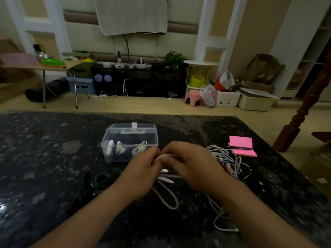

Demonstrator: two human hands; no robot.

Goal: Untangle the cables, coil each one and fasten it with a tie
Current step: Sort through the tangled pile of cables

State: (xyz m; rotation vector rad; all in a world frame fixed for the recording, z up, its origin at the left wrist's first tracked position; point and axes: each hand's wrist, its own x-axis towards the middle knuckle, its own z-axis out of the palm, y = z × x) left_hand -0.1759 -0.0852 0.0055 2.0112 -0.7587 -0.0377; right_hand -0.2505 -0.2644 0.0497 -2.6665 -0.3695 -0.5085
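My left hand (141, 171) and my right hand (192, 166) meet over the middle of the dark speckled table (44, 158). Both hold a white cable (168, 196) between them; its loops hang down below my hands onto the table. A tangled heap of white and dark cables (231, 161) lies just right of my right hand. More white cable (220, 219) trails toward the near edge. A clear plastic box (129, 142) with several coiled white cables inside stands behind my left hand. The image is blurred around the fingers.
A roll of dark green tie tape (101, 179) lies left of my left forearm. Pink sticky notes (241, 145) with a pen sit at the right of the table. A wooden post (304, 108) stands beyond the table's right edge.
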